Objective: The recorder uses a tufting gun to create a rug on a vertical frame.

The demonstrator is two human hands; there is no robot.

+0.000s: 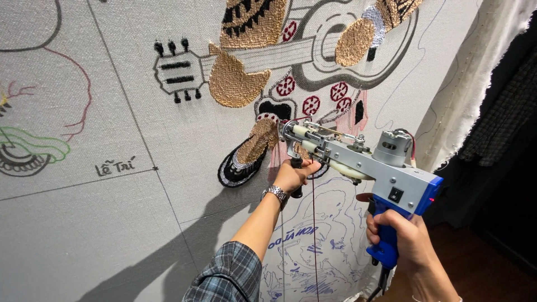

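Stretched grey backing cloth [112,223], upright before you, carries a part-tufted guitar design [291,50] in tan, black and red, plus blue outline drawing lower down. Your tufting gun [358,159]: grey metal body, blue pistol grip, small motor on top, needle end touching the cloth. Your right hand [400,235] has its fingers curled tight around the blue grip; your left hand [293,176], wristwatch [276,194] on, fingers wrapped about the black front handle. Red yarn [313,235] hangs below.

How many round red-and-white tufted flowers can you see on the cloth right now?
5 round red-and-white tufted flowers: one by the guitar neck, one below it, three clustered lower right. The grey-and-blue tufting gun may hide more.
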